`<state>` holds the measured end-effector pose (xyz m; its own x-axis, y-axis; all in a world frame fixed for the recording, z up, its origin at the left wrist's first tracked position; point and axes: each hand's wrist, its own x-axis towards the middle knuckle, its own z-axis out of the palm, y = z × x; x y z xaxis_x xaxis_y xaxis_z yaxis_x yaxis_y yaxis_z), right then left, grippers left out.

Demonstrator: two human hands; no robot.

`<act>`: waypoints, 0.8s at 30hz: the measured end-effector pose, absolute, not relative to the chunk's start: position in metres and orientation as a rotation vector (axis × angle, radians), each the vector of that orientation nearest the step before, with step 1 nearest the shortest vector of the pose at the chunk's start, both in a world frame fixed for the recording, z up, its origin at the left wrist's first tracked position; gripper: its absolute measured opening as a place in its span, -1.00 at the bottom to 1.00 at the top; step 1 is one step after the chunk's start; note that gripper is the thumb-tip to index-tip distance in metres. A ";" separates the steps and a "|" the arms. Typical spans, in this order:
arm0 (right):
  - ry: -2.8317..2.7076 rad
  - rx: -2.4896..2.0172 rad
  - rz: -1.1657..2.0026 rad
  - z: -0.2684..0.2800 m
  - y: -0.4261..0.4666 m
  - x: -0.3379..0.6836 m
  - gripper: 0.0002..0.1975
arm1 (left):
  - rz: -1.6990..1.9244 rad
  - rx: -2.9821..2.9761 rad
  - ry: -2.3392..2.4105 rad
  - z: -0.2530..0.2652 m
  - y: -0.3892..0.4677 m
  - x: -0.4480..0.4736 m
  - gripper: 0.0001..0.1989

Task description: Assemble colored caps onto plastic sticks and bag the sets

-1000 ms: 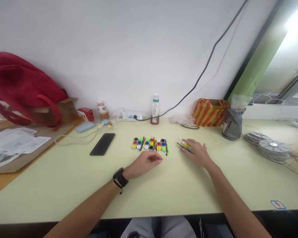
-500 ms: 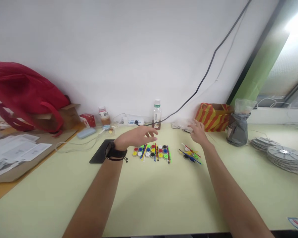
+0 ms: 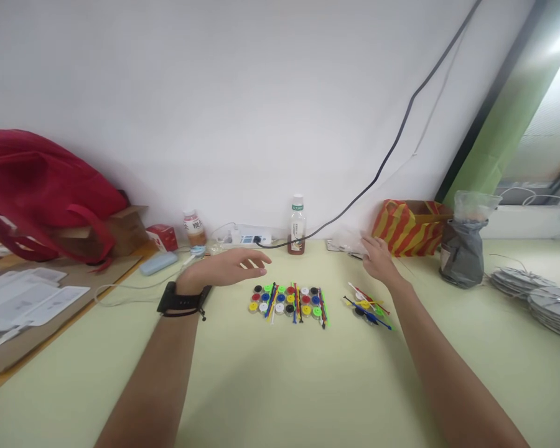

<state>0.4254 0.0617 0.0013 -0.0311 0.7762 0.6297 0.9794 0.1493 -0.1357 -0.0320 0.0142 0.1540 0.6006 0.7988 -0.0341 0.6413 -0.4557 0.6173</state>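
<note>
Presently, left hand (image 3: 233,267): raised over the table (image 3: 261,386), fingers loosely bent, with nothing visible between them; no contact with the discs shows.
Right hand (image 3: 378,258): reaches towards the wall, fingertips at or just in front of a clear plastic bag (image 3: 348,239); whether they pinch the film or merely overlap it from this angle, I cannot tell.
Coloured plastic discs (image 3: 280,298): on the table in front of the tea-coloured drink bottle (image 3: 297,227), in three blocks, each two across and three deep, mixing black, green, red, blue, yellow and white.
Thin plastic sticks (image 3: 298,303): bundled lengthwise, one bundle along the right side of each block, the last beside the green disc.
Loose heap (image 3: 368,306): right of the blocks and well apart from them, nearer the right forearm; white, red, yellow and blue sticks cross over a few discs, some partly hidden.
Progress: judging by the layout, three blocks with their bundles look set in order, while the heap looks unsorted, its sticks and discs neither aligned nor separated.
Nearby, right: striped red-and-yellow paper bag (image 3: 406,230), just beside the right hand.
</note>
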 end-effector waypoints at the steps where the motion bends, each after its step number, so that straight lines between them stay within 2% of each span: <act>1: -1.813 -1.624 -0.431 0.009 0.061 0.425 -0.41 | 0.362 2.244 1.142 0.155 0.015 -0.033 -0.51; 6: -1.445 -1.386 -0.364 0.065 0.045 0.418 -0.71 | 0.456 2.293 1.130 0.159 0.017 -0.027 -0.53; 10: -1.368 -1.197 0.032 0.116 0.010 0.408 -0.86 | 0.573 2.293 1.087 0.164 0.011 -0.018 -0.55; 14: -1.526 -1.098 0.479 0.153 -0.030 0.391 -0.77 | 0.826 2.255 1.012 0.167 0.005 -0.003 -0.53; 17: -1.744 -1.065 0.702 0.163 -0.044 0.364 -0.70 | 0.942 2.157 0.910 0.164 0.001 0.017 -0.57; 20: -1.925 -0.991 0.844 0.162 -0.046 0.330 -0.69 | 0.840 2.118 0.784 0.156 -0.005 0.038 -0.62; 24: -1.968 -0.941 0.796 0.155 -0.043 0.299 -0.65 | 0.526 2.120 0.679 0.143 -0.006 0.052 -0.68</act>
<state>0.2992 -0.0433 0.1551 -0.4064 0.8284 0.3856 0.3271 0.5259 -0.7851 0.0515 -0.0059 0.1433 0.7666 0.6290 0.1292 0.2823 -0.5109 0.8120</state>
